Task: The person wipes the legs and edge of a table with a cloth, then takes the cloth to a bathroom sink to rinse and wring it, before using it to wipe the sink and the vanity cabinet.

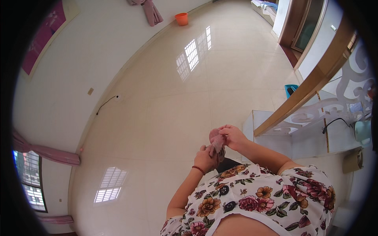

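In front of my floral blouse, both hands meet around a small pinkish item (218, 138), partly pale and translucent; what it is cannot be told. My left hand (205, 157), with a dark red beaded bracelet (198, 169) on the wrist, grips its lower end from the left. The fingertips of my right hand (231, 136) pinch its upper right side. Something dark shows beneath the fingers, mostly hidden. A piece of black fabric (228, 164) lies just below the hands, at the blouse's edge.
To the right, steps (267, 118) and a wooden handrail (295, 103) with white scrollwork stand close to my right arm. A light green kettle (361, 132) and cable are beyond. An orange bucket (181, 19) stands by the far wall. A black cable (105, 103) lies near the left wall.
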`<state>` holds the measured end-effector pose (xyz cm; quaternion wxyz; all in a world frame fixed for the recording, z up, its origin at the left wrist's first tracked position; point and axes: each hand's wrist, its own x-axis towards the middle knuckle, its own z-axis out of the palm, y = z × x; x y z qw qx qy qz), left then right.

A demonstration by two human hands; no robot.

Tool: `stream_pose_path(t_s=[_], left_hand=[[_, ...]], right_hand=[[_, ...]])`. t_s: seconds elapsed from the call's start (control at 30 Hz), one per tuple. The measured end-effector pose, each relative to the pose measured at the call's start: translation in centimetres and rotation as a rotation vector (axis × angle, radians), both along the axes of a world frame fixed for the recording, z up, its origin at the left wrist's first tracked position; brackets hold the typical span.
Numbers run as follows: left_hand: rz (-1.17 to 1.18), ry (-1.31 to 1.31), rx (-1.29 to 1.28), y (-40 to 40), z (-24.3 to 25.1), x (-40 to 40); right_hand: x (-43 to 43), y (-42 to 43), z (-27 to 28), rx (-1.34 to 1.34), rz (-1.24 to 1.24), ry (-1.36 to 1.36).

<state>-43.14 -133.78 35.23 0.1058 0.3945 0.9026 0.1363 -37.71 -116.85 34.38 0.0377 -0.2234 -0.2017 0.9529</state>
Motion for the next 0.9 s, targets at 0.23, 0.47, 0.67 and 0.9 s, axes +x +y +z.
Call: stream_pose_path(t_s=[0.23, 0.47, 0.67, 0.9], left_hand=[[0.178, -0.161, 0.381, -4.2, -1.4, 0.1], [0.278, -0.094, 0.521, -5.3, -1.7, -5.7], [0.017, -0.359, 0.415, 8.9, -3.0, -19.4], [-0.234, -0.684, 0.340, 29.6, -5.0, -27.5]], right_hand=[[0.7, -0.8, -1.5, -0.003, 0.022, -0.014], [-3.1, 0.5, -3.3, 0.038, 0.106, -0.014], [-11.7, 13.5, -2.6, 0.038, -0.106, -0.033], [-12.4, 26.3, -3.8, 0.278, -0.512, -0.157]])
